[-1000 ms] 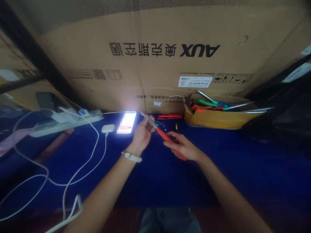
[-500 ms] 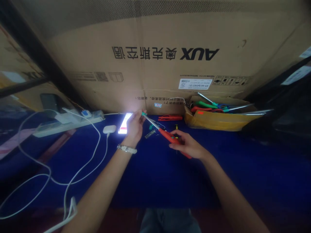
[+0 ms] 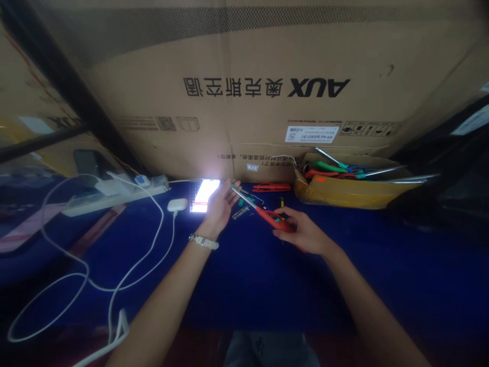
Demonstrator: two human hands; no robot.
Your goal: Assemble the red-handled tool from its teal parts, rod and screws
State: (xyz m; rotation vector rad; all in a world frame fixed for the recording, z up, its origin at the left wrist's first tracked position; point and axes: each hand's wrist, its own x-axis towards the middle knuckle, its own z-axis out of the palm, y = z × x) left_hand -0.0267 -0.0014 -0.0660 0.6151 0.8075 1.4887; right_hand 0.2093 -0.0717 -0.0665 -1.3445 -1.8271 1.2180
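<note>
My right hand [image 3: 301, 230] is closed around the red handle of a long-nosed gas lighter [image 3: 277, 220]. Its metal tube slants up and left to my left hand [image 3: 221, 206], where the small teal tip lies at the fingers. Those left fingers are loosely curled and apart, and whether they touch the tip is hard to tell. Just beyond the tube lie a teal part [image 3: 244, 202], a clear narrow part [image 3: 240, 212] and a thin wire. A red lighter shell [image 3: 272, 187] rests at the back. A small yellow-and-black piece [image 3: 282, 202] is near my right fingertips.
On the right stands a yellow-taped carton [image 3: 344, 193] of several coloured lighters. A lit phone [image 3: 205, 195] is partly behind my left hand. Left are a white charging case [image 3: 178, 205], a power strip [image 3: 114, 196] and looping white cables [image 3: 160, 219]. A large cardboard box [image 3: 237, 112] backs the blue table.
The fingers of my left hand have loosened from their pinch at the lighter's teal tip and spread. My right hand still holds the handle. The whole view has shifted slightly.
</note>
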